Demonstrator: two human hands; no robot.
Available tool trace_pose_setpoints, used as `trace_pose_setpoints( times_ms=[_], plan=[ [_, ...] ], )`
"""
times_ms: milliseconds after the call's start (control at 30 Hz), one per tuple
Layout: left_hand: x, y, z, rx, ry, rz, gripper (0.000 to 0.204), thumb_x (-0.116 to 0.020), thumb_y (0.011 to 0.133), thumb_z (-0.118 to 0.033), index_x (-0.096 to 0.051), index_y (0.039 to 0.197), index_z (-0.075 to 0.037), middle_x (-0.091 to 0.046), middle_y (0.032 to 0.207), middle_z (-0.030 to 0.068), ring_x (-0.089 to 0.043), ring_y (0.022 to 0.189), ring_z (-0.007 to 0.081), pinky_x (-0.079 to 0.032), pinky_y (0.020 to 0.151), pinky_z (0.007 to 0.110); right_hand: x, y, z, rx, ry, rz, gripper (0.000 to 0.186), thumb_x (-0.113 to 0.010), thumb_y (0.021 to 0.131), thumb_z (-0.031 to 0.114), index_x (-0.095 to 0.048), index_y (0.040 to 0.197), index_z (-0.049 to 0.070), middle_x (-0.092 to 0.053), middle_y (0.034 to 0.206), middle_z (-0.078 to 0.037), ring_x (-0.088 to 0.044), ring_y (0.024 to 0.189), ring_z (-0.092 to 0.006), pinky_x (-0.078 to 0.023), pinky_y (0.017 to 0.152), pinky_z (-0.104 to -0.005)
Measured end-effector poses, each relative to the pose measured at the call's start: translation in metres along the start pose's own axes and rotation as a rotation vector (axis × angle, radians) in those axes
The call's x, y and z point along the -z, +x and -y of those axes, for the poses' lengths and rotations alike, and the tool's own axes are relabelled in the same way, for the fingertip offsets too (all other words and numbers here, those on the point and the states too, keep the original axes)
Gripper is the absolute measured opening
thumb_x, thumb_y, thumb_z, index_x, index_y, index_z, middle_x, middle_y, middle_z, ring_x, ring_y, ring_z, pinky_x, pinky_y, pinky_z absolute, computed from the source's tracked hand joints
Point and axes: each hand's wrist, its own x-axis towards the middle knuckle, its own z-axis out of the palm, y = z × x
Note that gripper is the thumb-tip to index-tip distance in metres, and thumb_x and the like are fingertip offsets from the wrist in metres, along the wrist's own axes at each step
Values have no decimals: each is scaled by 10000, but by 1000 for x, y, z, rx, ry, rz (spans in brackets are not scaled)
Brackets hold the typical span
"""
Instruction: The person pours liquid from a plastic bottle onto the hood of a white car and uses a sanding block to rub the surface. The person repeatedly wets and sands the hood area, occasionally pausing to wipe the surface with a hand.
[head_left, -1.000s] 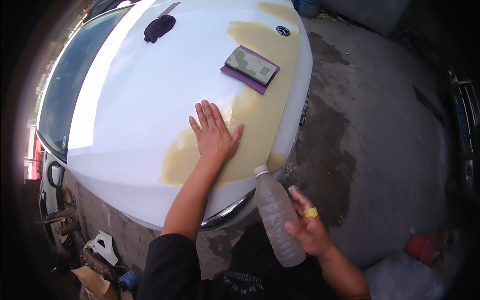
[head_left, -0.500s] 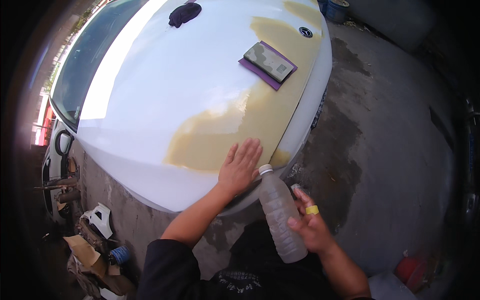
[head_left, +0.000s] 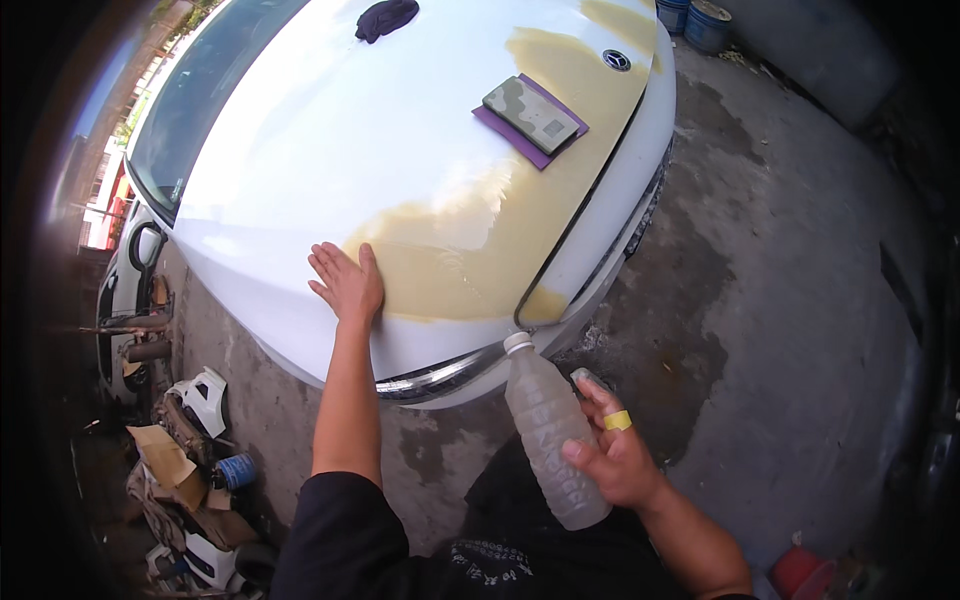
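Observation:
My left hand [head_left: 347, 283] lies flat on the white car hood [head_left: 300, 160], fingers spread, at the left edge of a yellowish filler patch [head_left: 440, 275]. In my right hand [head_left: 622, 455] is a clear plastic bottle [head_left: 553, 440] with a white cap, tilted with its top toward the hood's front corner. Yellow tape wraps one finger of that hand. Farther up the hood, a camouflage-patterned sanding block [head_left: 535, 113] rests on a purple sheet [head_left: 548, 160], which looks like sandpaper. The filler looks wet and shiny in places.
A dark cloth [head_left: 386, 19] lies on the far part of the hood. Blue buckets [head_left: 708, 27] stand beyond the car's front. At the lower left are cardboard [head_left: 165, 462], a blue can [head_left: 237, 471] and white car parts [head_left: 206, 402]. A red object [head_left: 800, 572] sits at the lower right.
My left hand has slid left across the filler, from near the front corner to the patch's left edge. The bottle stays in my right hand, shifted slightly left.

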Motion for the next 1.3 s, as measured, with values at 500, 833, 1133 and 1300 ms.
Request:
trace_pose_setpoints(
  times_ms=[500, 833, 1133, 1300],
  plan=[
    [-42, -103, -148, -1153, 154, 60, 837, -474, 935, -557, -271, 1526, 0, -170, 1626, 170, -97, 1522, 309, -61, 1223, 472, 14, -4, -13, 47, 81, -236, 795, -653, 913, 116, -169, 1536, 18, -438, 1401, -168, -442, 1288, -216, -342, 1102, -378],
    [-33, -126, -56, -1374, 267, 121, 825, -543, 884, -568, -358, 1502, -54, -234, 1619, 100, -139, 1518, 259, -66, 1227, 435, -24, 13, -27, 45, 184, -304, 777, -627, 930, 119, -158, 1542, 23, -401, 1432, -171, -417, 1300, -214, -348, 1096, -366],
    [1, -125, -11, -1427, -52, 351, 734, -667, 865, -361, -403, 1452, -10, -364, 1542, 153, -283, 1463, 314, -215, 1195, 462, -50, 31, -21, 129, 49, -345, 776, -628, 934, 126, -156, 1541, 25, -410, 1442, -178, -465, 1274, -224, -394, 1063, -365],
    [44, -92, -50, -1394, -581, 73, 858, -789, 696, -123, -380, 1448, -58, -407, 1498, 179, -375, 1395, 385, -336, 1134, 499, -63, 57, -7, 159, -82, -306, 802, -651, 929, 148, -151, 1546, 36, -417, 1449, -200, -512, 1236, -237, -433, 1031, -369]
  ],
)
